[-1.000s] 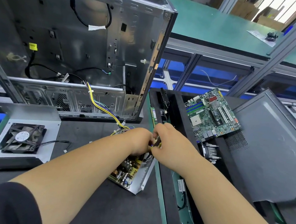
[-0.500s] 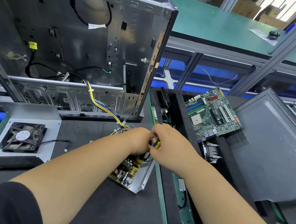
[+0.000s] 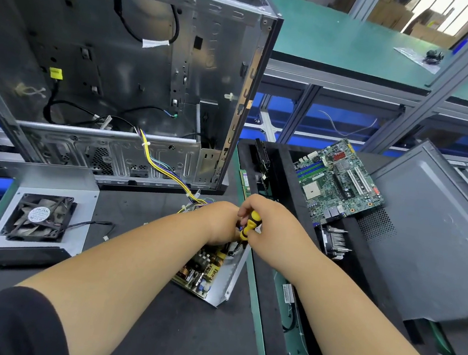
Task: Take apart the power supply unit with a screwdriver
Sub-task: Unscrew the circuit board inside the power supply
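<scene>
Unscrewing opened grey metal power supply unit [image 3: 214, 273] on dark desk [image 3: 136, 326] | right hand [image 3: 273, 233] grips yellow-black screwdriver [image 3: 248, 225]; left hand [image 3: 219, 223] steadying unit, grip unclear | next: likely lift board free

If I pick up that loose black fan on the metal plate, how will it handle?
The fan probably lifts stiffly as one piece, since its square frame looks rigid. It likely feels light, being mostly open blades. Its thin cable trails onto the mat, so it may drag or snag.
</scene>
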{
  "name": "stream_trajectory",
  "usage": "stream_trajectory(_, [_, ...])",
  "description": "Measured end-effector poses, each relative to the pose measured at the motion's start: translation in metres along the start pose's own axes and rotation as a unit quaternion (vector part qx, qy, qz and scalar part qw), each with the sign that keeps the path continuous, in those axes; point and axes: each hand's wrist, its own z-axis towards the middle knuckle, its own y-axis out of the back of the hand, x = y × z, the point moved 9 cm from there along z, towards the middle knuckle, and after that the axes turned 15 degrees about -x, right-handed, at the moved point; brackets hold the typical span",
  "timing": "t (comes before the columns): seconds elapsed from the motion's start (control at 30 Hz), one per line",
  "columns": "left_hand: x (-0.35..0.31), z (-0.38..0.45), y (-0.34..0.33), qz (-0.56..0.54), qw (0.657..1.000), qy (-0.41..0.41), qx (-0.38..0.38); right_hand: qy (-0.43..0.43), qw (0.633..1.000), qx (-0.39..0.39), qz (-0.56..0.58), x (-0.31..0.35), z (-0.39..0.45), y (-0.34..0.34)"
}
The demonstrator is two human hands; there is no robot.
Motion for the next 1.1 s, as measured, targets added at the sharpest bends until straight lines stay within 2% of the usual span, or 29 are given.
stream_trajectory(0.17, [0.001,-0.002,0.001,-0.035,0.999,0.008,-0.002,-0.013,0.996,-0.072,0.049,-0.005,-0.001,0.021])
stream_trajectory(0.37, [0.0,-0.002,-0.005,-0.008,0.999,0.008,0.053,-0.051,0.985,-0.13,0.097,-0.017,-0.005,0.041])
stream_trajectory(0.63, [0.0,-0.001,-0.019,-0.004,0.996,0.006,0.092,-0.035,0.992,-0.107,0.061,-0.017,-0.008,0.035])
stream_trajectory(0.8, [0.0,0.002,-0.016,-0.003,0.998,0.002,0.055,-0.033,0.993,-0.089,0.067,-0.016,-0.008,0.022])
stream_trajectory(0.9, [0.002,0.003,-0.009,-0.027,1.0,-0.001,0.008,-0.027,0.996,-0.078,0.041,-0.018,-0.008,0.015])
stream_trajectory(1.1, [0.002,0.003,-0.003,-0.024,0.999,0.002,-0.029,-0.017,0.997,-0.071,0.012,-0.018,-0.009,0.009])
